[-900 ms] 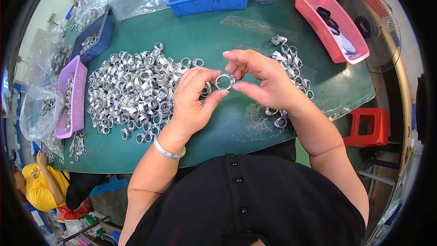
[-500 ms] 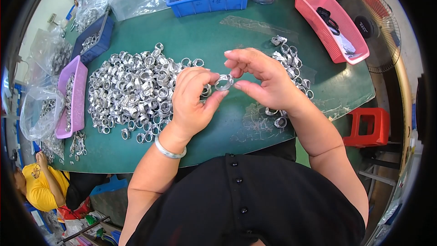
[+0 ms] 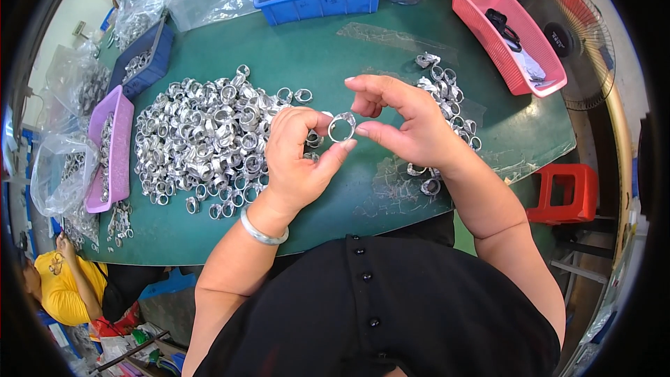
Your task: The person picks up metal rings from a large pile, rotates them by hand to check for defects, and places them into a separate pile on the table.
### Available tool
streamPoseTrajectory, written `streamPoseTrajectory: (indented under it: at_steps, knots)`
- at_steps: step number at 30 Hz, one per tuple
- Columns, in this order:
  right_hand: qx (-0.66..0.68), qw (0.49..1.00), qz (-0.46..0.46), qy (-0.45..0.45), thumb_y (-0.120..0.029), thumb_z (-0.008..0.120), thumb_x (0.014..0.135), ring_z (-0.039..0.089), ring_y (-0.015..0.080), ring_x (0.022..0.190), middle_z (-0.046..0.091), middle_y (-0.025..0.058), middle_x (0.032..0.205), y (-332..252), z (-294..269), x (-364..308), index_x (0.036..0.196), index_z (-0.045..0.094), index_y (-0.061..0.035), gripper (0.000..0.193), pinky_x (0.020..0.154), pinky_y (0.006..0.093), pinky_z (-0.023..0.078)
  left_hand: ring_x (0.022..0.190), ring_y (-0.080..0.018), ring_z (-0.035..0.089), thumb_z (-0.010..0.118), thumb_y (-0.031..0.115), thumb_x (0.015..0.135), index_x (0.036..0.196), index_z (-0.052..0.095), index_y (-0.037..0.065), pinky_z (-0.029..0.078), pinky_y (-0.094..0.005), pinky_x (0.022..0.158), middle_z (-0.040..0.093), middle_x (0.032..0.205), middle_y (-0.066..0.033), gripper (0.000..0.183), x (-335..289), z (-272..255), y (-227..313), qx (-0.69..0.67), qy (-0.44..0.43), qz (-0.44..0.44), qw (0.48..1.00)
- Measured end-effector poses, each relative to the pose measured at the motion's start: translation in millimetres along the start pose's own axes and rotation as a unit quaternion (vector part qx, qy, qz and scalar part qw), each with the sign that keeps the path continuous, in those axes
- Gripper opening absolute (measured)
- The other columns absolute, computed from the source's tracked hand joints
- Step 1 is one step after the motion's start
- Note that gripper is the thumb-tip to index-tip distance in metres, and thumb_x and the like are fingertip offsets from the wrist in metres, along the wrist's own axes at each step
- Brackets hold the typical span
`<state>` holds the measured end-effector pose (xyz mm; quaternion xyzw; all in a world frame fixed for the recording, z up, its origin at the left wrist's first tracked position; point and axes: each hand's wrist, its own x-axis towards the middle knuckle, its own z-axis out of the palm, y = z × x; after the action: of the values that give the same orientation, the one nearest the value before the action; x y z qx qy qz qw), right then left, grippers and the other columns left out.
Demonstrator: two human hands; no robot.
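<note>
My left hand (image 3: 299, 150) pinches a silver-coloured metal ring (image 3: 349, 118) between thumb and fingers, above the green table. The ring's round opening faces me. Just right of it is my right hand (image 3: 408, 122), its thumb and fingers apart and holding nothing. The right thumb tip is close to the ring's edge; whether it touches, I cannot tell. A large heap of similar rings (image 3: 209, 132) lies left of my left hand. A smaller loose group of rings (image 3: 447, 91) lies beyond my right hand and is partly hidden by it.
At the back stands a blue bin (image 3: 317, 8) of rings. A dark blue bin (image 3: 157, 63), a lilac tray (image 3: 122, 150) and plastic bags (image 3: 63, 174) line the left. A pink basket (image 3: 481, 42), a fan (image 3: 558, 35) and a red stool (image 3: 565, 195) are right. Another person (image 3: 66, 286) sits left.
The ring in my left hand has turned, so its opening now faces me more fully. The right fingers have curled slightly, and the right thumb has shifted a little.
</note>
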<state>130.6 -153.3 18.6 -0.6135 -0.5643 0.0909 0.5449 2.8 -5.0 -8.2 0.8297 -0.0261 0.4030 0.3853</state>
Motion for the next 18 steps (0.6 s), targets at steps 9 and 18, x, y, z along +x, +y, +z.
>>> streamPoseTrajectory:
  at_steps: [9, 18]
  knots:
    - [0.01, 1.0, -0.001, 0.006, 0.006, 0.066, 0.073, 0.058, 0.015, 0.075, 0.061, 0.0059, 0.086, -2.6, 1.3, -0.6, 0.119, 0.055, -0.0038, 0.049, 0.069, 0.0276, 0.05, 0.066, -0.0204, 0.05, 0.078, 0.009, 0.062, 0.085, 0.053, 0.008, 0.039, -0.033, 0.064, 0.051, 0.071, -0.0032, 0.034, 0.4, 0.5, 0.5, 0.016, 0.0, 0.023, 1.0]
    - [-0.016, 1.0, -0.004, 0.005, 0.005, 0.065, 0.073, 0.064, 0.0185, 0.083, 0.064, 0.0094, 0.094, -2.4, 1.6, -1.2, 0.118, 0.056, -0.0041, 0.046, 0.074, 0.0293, 0.053, 0.071, -0.023, 0.053, 0.079, 0.006, 0.06, 0.085, 0.052, 0.006, 0.041, -0.0349, 0.067, 0.053, 0.074, -0.0065, 0.037, -0.8, -0.3, 0.6, 0.081, 0.004, 0.095, 0.992]
